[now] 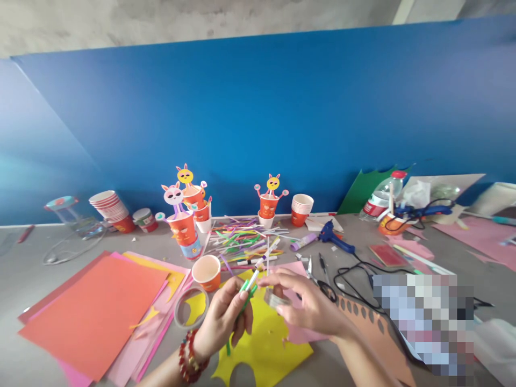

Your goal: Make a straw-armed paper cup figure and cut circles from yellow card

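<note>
My left hand (229, 309), with a red bead bracelet at its wrist, is closed around a thin white tube (252, 280) and green strips (246, 294). The tube points up and away from me. Close by on the right, the curled fingers of my right hand (310, 301) hold what looks like a small roll of clear tape (276, 297). My right fingertips are near the tube's end; whether they touch it I cannot tell. Beneath both hands lies cut yellow paper (278, 360). A larger tape roll (177, 309) rests left of my left hand.
Orange paper cups (206, 277) and decorated cup figures (268, 207) stand behind a heap of coloured sticks (237, 236). Orange paper (100, 312) lies left. A blue glue gun (334, 236), scissors (322, 285), black cable (358, 274) and bottle (381, 196) are on the right.
</note>
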The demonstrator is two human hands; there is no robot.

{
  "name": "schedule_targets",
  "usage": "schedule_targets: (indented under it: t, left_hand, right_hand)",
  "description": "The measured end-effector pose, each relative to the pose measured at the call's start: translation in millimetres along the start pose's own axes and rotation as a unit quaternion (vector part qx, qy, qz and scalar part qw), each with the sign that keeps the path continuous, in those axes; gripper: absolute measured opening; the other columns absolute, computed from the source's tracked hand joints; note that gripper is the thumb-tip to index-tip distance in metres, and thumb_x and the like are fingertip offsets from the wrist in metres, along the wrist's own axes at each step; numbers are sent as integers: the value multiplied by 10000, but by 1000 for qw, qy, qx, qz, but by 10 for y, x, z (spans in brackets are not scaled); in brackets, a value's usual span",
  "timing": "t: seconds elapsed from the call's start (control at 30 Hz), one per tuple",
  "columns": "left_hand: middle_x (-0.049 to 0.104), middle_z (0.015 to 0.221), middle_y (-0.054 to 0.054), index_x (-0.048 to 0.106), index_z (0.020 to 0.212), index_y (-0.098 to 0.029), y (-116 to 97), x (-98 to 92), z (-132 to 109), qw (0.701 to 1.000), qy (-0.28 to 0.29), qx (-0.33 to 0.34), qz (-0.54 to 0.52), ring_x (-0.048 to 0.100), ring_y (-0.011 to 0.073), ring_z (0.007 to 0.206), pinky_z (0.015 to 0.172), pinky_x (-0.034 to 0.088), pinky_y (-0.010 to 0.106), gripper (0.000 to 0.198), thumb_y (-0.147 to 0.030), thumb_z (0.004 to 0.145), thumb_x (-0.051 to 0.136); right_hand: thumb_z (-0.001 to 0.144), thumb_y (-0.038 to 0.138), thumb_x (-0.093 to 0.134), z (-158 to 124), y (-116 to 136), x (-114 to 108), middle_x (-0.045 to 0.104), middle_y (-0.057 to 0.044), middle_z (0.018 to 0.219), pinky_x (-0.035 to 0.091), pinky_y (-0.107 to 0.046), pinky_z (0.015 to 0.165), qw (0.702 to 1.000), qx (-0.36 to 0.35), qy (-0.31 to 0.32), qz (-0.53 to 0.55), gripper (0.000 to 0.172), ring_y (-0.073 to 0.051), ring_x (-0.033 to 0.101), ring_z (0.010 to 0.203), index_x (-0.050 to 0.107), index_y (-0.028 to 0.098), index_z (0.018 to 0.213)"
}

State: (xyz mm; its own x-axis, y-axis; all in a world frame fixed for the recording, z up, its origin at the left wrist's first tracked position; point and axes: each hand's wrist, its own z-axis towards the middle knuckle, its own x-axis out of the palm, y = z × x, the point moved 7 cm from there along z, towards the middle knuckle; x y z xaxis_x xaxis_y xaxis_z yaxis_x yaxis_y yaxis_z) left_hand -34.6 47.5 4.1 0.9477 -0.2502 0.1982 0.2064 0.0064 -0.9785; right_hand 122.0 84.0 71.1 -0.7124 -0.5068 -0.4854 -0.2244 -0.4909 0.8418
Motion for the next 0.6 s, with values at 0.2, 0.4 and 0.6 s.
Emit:
schedule_targets:
  t: [0.2, 0.4, 0.6]
  left_hand:
    - [661, 691, 16, 523, 827, -153, -98, -29, -8, 998, -51, 7, 35, 448, 10, 329, 330, 250, 122, 335, -459, 961, 500]
    - [534, 569, -53, 510, 818, -170, -125, -49, -14, 996, -85, 13, 23, 425, 27, 368, 362, 291, 134, 320, -451, 969, 491]
    - [530, 604, -59, 497, 850, -175, -116, -58, -28, 994, -103, 35, 22, 406, 15, 373, 365, 293, 124, 290, -434, 979, 476]
  right_hand:
    - [739, 102, 581, 13, 42, 39, 702, -51, 1038, 477, -360, 958, 1000, -11, -2, -19, 546, -247, 605, 1054, 636, 250, 1262]
    - [721, 107, 579, 26, 79, 85, 695, -47, 1029, 385, -429, 1081, 998, -9, 8, -54, 587, -257, 607, 1069, 638, 278, 1280]
    - [738, 127, 586, 49, 123, 84, 696, -24, 904, 346, -444, 1104, 998, -11, 3, -65, 545, -235, 641, 938, 649, 287, 1255]
